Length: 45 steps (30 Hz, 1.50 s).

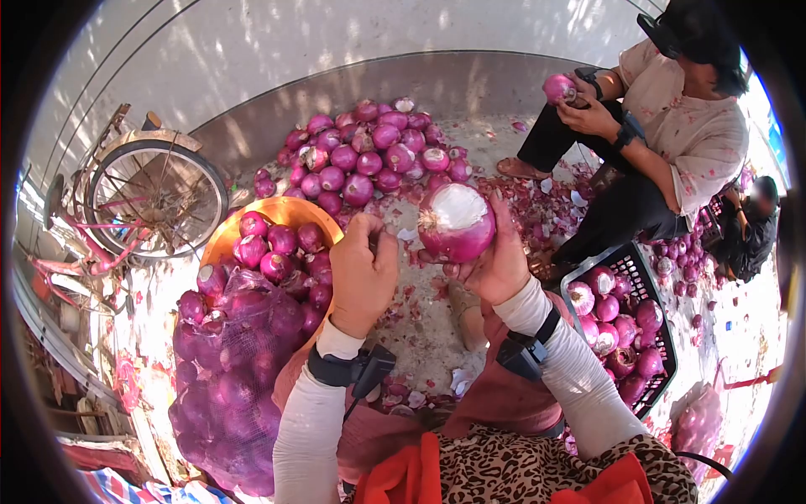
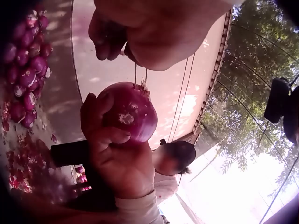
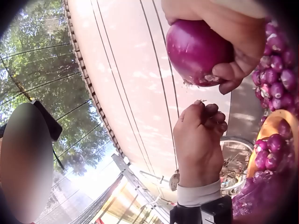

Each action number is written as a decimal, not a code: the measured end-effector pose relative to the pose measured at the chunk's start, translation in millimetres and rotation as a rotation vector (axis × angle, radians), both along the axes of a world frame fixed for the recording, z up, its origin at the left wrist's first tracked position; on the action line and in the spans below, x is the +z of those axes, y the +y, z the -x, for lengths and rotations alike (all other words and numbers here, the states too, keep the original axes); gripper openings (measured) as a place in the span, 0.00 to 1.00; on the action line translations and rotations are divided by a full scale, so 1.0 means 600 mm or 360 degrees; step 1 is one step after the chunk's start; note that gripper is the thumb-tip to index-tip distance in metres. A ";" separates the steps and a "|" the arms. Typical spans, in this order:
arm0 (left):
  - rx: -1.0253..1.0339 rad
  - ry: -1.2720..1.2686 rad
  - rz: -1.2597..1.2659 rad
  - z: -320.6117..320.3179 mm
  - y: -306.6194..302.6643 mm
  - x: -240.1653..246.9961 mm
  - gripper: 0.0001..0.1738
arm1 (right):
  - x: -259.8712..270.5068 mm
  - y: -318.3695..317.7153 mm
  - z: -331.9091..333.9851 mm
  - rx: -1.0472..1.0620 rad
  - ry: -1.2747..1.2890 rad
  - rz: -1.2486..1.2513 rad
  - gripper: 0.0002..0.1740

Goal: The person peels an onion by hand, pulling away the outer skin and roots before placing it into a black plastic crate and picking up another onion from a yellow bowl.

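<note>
My right hand [image 1: 506, 262] grips a large red-purple onion [image 1: 457, 222] with a white patch facing up. Seen from the left wrist, the right hand's fingers [image 2: 110, 135] curl round the onion [image 2: 133, 112], its dry root tuft at the top. To the left of the onion and apart from it, my left hand [image 1: 365, 273] is raised with its fingers curled in. The right wrist view shows the left hand [image 3: 200, 140] just below the onion [image 3: 198, 51], thumb against the curled fingers; whether a small scrap is between them is unclear.
An orange basin [image 1: 220, 242] of onions and a purple mesh sack [image 1: 227, 403] stand left. An onion pile [image 1: 369, 155] lies ahead, with skins on the ground. A black crate [image 1: 667, 340] stands right; a seated person [image 1: 705, 160] holds an onion. A bicycle [image 1: 159, 202] is far left.
</note>
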<state>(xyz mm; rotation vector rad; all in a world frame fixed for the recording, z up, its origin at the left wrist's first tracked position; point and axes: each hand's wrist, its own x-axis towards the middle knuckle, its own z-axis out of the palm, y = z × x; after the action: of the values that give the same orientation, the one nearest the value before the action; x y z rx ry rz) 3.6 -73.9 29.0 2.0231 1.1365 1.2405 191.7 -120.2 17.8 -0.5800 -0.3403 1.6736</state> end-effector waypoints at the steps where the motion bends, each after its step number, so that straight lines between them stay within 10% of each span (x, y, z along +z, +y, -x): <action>1: -0.0088 -0.0025 0.0144 0.002 -0.003 0.002 0.05 | -0.001 0.001 -0.003 0.0032 0.0041 -0.0009 0.36; 16: -0.0390 -0.0462 0.0388 -0.022 -0.022 0.005 0.04 | 0.008 -0.004 0.005 0.0009 -0.0136 0.0021 0.35; 22: -0.0226 -0.0057 -0.0117 -0.019 -0.016 -0.008 0.04 | 0.007 -0.006 0.004 0.0010 -0.0197 0.0034 0.35; 45: -0.0793 -0.0688 0.1072 -0.004 -0.013 0.010 0.08 | 0.023 -0.002 -0.001 -0.0381 -0.0457 -0.0230 0.28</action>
<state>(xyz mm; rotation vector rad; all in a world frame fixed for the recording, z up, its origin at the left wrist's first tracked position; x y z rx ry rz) 6.3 -81.5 35.0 1.3252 0.6535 0.8253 192.6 -121.6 31.6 -0.7245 -0.5714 1.3258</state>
